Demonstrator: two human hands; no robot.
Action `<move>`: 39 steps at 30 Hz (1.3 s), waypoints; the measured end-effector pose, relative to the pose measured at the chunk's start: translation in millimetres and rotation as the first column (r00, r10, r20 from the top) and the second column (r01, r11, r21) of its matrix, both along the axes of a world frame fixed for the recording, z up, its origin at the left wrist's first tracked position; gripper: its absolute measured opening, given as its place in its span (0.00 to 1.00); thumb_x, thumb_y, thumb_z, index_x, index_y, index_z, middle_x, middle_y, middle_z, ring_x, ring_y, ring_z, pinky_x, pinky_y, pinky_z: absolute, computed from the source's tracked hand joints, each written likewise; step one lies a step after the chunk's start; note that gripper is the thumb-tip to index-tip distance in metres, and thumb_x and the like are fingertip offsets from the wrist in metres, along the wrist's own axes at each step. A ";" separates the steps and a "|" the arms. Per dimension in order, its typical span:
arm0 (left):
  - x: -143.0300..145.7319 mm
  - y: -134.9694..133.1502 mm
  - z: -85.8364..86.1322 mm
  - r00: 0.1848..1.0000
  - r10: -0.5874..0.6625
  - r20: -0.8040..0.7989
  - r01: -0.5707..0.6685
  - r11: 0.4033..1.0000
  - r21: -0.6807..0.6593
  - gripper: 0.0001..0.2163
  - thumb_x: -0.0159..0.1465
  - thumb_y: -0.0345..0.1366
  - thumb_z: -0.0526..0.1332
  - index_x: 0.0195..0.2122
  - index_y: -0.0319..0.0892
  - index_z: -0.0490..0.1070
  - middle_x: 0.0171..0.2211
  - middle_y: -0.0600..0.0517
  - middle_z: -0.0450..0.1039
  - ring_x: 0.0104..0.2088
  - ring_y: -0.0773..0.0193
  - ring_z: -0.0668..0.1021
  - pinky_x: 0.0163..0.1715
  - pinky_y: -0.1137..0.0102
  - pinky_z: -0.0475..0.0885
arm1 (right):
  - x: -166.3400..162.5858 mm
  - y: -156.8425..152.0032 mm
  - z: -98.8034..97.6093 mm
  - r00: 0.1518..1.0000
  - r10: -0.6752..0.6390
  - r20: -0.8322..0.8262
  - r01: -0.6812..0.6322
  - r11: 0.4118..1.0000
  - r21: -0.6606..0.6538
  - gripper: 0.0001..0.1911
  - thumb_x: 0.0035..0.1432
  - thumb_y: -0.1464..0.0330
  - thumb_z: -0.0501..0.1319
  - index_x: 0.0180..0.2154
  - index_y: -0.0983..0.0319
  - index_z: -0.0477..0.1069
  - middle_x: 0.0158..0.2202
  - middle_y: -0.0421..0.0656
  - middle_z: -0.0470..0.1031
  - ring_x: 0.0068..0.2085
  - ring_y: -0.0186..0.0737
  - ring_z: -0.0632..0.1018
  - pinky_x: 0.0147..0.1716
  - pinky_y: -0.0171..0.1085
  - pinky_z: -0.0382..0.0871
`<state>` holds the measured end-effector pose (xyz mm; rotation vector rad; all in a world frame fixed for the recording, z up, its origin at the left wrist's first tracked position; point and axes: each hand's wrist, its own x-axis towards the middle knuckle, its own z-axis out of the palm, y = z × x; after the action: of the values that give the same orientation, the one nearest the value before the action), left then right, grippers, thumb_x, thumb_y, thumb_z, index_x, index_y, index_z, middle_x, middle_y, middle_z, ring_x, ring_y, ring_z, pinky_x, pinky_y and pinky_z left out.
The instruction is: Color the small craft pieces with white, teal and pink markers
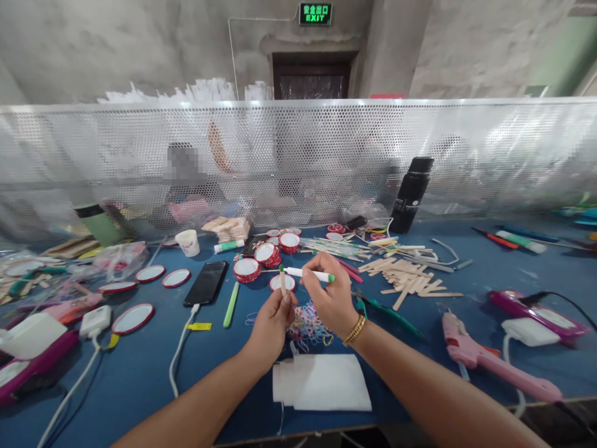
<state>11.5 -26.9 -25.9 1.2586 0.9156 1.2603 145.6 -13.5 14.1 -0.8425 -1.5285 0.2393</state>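
My left hand (273, 323) is closed on a wooden craft stick (282, 281), held upright above the blue table (140, 373). My right hand (329, 298) grips a white marker with a green cap end (310, 274), its tip at the top of the stick. A pile of colourful rubber bands (308, 323) lies just under both hands. A red-rimmed round lid (282, 283) sits behind the stick.
A pile of wooden sticks (408, 277), red-and-white round lids (268, 255), a black phone (206, 282), a pink glue gun (485, 358), a white folded cloth (321, 382), a black bottle (410, 194) and green pliers (387, 311) lie around. A perforated metal screen (298, 155) closes the back.
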 end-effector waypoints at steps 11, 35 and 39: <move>-2.0 1.0 0.0 0.999 -0.023 -0.024 0.023 1.000 0.000 0.22 0.57 0.59 0.63 0.29 0.42 0.65 0.17 0.61 0.53 0.19 0.72 0.55 0.20 0.74 0.48 | 0.4 1.2 -1.5 1.000 -0.001 -0.012 0.000 1.000 -0.010 0.08 0.59 0.72 0.56 0.27 0.58 0.65 0.25 0.38 0.70 0.29 0.38 0.70 0.34 0.39 0.64; -1.7 -1.8 5.1 1.000 -0.023 -0.007 0.023 0.999 -0.035 0.23 0.56 0.59 0.63 0.31 0.42 0.65 0.15 0.62 0.54 0.17 0.73 0.54 0.18 0.74 0.46 | 0.7 5.0 -4.9 0.997 0.055 -0.063 -0.058 0.997 -0.046 0.08 0.62 0.70 0.56 0.37 0.58 0.73 0.30 0.40 0.75 0.34 0.39 0.75 0.38 0.39 0.66; -2.4 -1.0 6.2 1.000 -0.026 -0.014 0.025 0.999 -0.041 0.22 0.56 0.59 0.63 0.31 0.41 0.66 0.14 0.62 0.54 0.17 0.73 0.53 0.18 0.73 0.46 | 0.3 5.1 -4.4 0.994 0.076 -0.078 -0.082 0.994 -0.071 0.07 0.60 0.69 0.58 0.37 0.58 0.75 0.33 0.41 0.77 0.36 0.40 0.76 0.37 0.38 0.67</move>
<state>9.1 -27.9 -19.7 1.2454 0.9289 1.2079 145.9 -8.4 9.7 -0.8232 -1.4911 0.3838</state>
